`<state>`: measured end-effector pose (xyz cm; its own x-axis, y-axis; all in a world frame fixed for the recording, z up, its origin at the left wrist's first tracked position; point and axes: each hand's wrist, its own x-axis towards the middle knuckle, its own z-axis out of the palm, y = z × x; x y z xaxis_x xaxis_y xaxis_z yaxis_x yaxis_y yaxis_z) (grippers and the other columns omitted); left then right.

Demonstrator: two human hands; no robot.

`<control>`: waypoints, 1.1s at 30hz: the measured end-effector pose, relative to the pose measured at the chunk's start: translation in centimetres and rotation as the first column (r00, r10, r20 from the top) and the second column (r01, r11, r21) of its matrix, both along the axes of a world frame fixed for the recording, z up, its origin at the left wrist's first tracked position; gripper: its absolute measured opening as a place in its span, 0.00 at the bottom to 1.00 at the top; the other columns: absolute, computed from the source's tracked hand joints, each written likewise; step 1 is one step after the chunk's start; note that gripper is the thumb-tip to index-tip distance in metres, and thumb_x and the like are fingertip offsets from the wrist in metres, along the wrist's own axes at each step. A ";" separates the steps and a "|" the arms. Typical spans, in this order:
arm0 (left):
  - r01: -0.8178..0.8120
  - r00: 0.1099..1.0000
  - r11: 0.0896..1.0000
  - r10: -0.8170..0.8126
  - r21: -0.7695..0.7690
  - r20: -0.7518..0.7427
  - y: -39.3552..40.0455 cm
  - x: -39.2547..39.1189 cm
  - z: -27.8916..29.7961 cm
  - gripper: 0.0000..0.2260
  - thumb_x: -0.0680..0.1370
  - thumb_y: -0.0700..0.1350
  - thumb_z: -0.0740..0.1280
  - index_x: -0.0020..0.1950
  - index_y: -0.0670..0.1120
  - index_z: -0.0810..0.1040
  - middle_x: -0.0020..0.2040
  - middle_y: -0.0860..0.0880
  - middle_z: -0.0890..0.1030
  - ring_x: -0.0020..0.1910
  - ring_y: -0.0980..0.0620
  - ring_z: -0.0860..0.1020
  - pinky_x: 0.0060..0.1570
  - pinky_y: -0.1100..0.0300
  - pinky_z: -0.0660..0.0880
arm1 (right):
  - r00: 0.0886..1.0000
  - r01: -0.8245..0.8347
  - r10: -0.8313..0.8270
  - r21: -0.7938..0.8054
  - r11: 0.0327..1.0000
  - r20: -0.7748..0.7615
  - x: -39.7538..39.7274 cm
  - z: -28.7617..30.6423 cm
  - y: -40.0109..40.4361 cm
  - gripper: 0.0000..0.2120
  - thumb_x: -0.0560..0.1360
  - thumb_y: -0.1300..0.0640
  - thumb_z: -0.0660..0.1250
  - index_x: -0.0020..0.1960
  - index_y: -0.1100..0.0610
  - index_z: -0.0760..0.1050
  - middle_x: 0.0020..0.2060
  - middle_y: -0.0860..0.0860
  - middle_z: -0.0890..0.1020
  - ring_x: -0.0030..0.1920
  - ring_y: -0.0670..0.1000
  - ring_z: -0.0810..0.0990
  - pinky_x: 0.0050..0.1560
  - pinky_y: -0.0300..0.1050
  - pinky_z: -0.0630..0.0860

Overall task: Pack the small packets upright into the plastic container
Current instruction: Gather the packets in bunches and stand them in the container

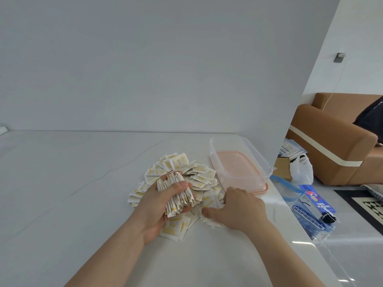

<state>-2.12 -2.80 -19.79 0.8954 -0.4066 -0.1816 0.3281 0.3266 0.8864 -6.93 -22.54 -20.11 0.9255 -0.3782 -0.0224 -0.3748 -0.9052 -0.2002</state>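
Packets: matt paper, creased, white with yellow print. Container: clear glossy plastic, resting on a smooth pink plastic lid. Table: smooth white surface, glossy at the right edge.

Little can be read. The blue bag on the floor at four o'clock carries white Chinese characters along a band and a cartoon figure, too blurred to spell out. One packet at the pile's twelve o'clock edge bears tiny, illegible print.
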 end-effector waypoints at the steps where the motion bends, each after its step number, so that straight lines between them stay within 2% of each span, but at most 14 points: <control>1: 0.001 1.000 1.000 -0.001 0.002 -0.002 0.0 0.0 0.0 0.22 0.71 0.42 0.75 0.65 0.40 0.78 0.58 0.38 0.85 0.61 0.32 0.81 0.52 0.42 0.84 | 1.000 0.002 -0.002 0.040 0.999 0.006 0.1 -0.1 0.1 0.34 0.64 0.24 0.66 0.54 0.51 0.73 0.47 0.45 0.79 0.50 0.51 0.79 0.45 0.46 0.69; 3: 0.002 1.000 1.000 -0.002 0.016 -0.002 0.0 0.0 0.0 0.22 0.71 0.43 0.76 0.64 0.40 0.79 0.58 0.37 0.85 0.61 0.31 0.81 0.51 0.43 0.84 | 1.000 -0.001 0.001 0.084 0.996 0.011 0.2 -0.1 0.3 0.30 0.66 0.27 0.68 0.54 0.50 0.73 0.48 0.46 0.80 0.51 0.51 0.80 0.46 0.46 0.70; 6: 0.006 1.000 0.999 -0.006 0.035 -0.010 0.1 0.0 0.1 0.23 0.71 0.43 0.76 0.65 0.38 0.79 0.58 0.34 0.84 0.58 0.33 0.83 0.43 0.50 0.84 | 0.999 -0.024 0.020 0.128 0.991 0.033 0.3 0.0 0.6 0.22 0.69 0.34 0.70 0.50 0.50 0.72 0.46 0.46 0.80 0.49 0.52 0.80 0.45 0.46 0.71; 9: 0.019 1.000 0.998 -0.019 0.056 -0.005 0.2 0.0 0.2 0.24 0.72 0.44 0.76 0.66 0.39 0.79 0.58 0.35 0.84 0.54 0.35 0.84 0.41 0.53 0.82 | 0.997 -0.039 0.024 0.215 0.976 0.068 0.5 -0.3 0.6 0.17 0.68 0.39 0.71 0.48 0.48 0.73 0.44 0.47 0.80 0.48 0.53 0.80 0.43 0.46 0.72; 13: 0.036 0.999 0.997 -0.037 0.074 0.019 0.2 -0.1 0.4 0.25 0.71 0.45 0.76 0.65 0.38 0.79 0.58 0.35 0.84 0.49 0.40 0.85 0.40 0.53 0.82 | 0.985 -0.117 0.051 0.413 0.903 0.168 0.6 0.0 0.5 0.09 0.68 0.49 0.73 0.45 0.46 0.75 0.36 0.44 0.79 0.38 0.48 0.77 0.36 0.43 0.71; 16: 0.056 0.998 0.994 -0.058 0.091 0.019 0.2 -0.3 0.5 0.24 0.71 0.46 0.76 0.65 0.39 0.79 0.57 0.35 0.85 0.51 0.38 0.86 0.40 0.53 0.82 | 0.965 -0.182 0.067 0.466 0.866 0.253 0.4 0.5 0.7 0.07 0.69 0.56 0.73 0.43 0.50 0.76 0.32 0.45 0.78 0.31 0.45 0.72 0.30 0.39 0.68; 19: 0.064 0.998 0.994 -0.065 0.089 0.005 0.2 -0.2 0.4 0.25 0.71 0.46 0.77 0.64 0.37 0.79 0.59 0.33 0.83 0.57 0.33 0.84 0.45 0.50 0.83 | 0.943 -0.229 0.066 0.493 0.839 0.326 0.3 0.8 0.5 0.07 0.67 0.56 0.74 0.41 0.52 0.77 0.35 0.52 0.81 0.30 0.47 0.71 0.32 0.42 0.68; 22: 0.064 0.998 0.996 -0.064 0.063 -0.002 0.2 -0.2 0.4 0.24 0.71 0.44 0.77 0.64 0.37 0.79 0.59 0.33 0.84 0.57 0.35 0.84 0.53 0.44 0.83 | 0.900 -0.284 0.056 0.485 0.827 0.433 -0.1 1.5 0.3 0.08 0.68 0.57 0.75 0.40 0.52 0.76 0.29 0.45 0.77 0.26 0.44 0.69 0.28 0.37 0.67; 25: 0.036 0.999 0.998 -0.037 0.043 0.022 0.1 -0.3 0.5 0.26 0.69 0.43 0.77 0.65 0.38 0.78 0.58 0.34 0.84 0.57 0.34 0.84 0.56 0.39 0.82 | 0.800 -0.371 0.049 0.428 0.824 0.599 -0.5 2.3 1.0 0.08 0.69 0.58 0.76 0.40 0.51 0.78 0.31 0.43 0.79 0.30 0.44 0.74 0.29 0.33 0.68; 27: 0.018 0.999 1.000 -0.019 0.025 0.039 0.0 -0.4 0.6 0.26 0.69 0.43 0.78 0.66 0.41 0.78 0.58 0.35 0.84 0.57 0.35 0.84 0.56 0.39 0.82 | 0.735 -0.430 0.103 0.344 0.835 0.670 -0.5 2.1 1.8 0.08 0.68 0.59 0.77 0.40 0.52 0.78 0.32 0.45 0.79 0.34 0.47 0.76 0.33 0.36 0.72; 30: -0.015 0.998 1.000 0.014 0.023 0.053 -0.1 -0.5 0.3 0.25 0.68 0.43 0.80 0.65 0.46 0.80 0.59 0.37 0.85 0.57 0.37 0.84 0.58 0.38 0.81 | 0.621 -0.500 0.235 0.148 0.853 0.748 -0.3 1.0 3.0 0.08 0.68 0.60 0.77 0.41 0.52 0.79 0.35 0.44 0.78 0.35 0.48 0.77 0.35 0.44 0.75; 33: -0.023 0.997 1.000 0.023 0.011 0.071 -0.1 -0.4 0.3 0.25 0.70 0.44 0.80 0.66 0.45 0.79 0.60 0.38 0.84 0.58 0.37 0.84 0.57 0.40 0.81 | 0.583 -0.512 0.243 0.118 0.851 0.775 0.0 0.5 3.0 0.07 0.69 0.61 0.77 0.44 0.52 0.81 0.37 0.44 0.78 0.36 0.48 0.77 0.34 0.46 0.76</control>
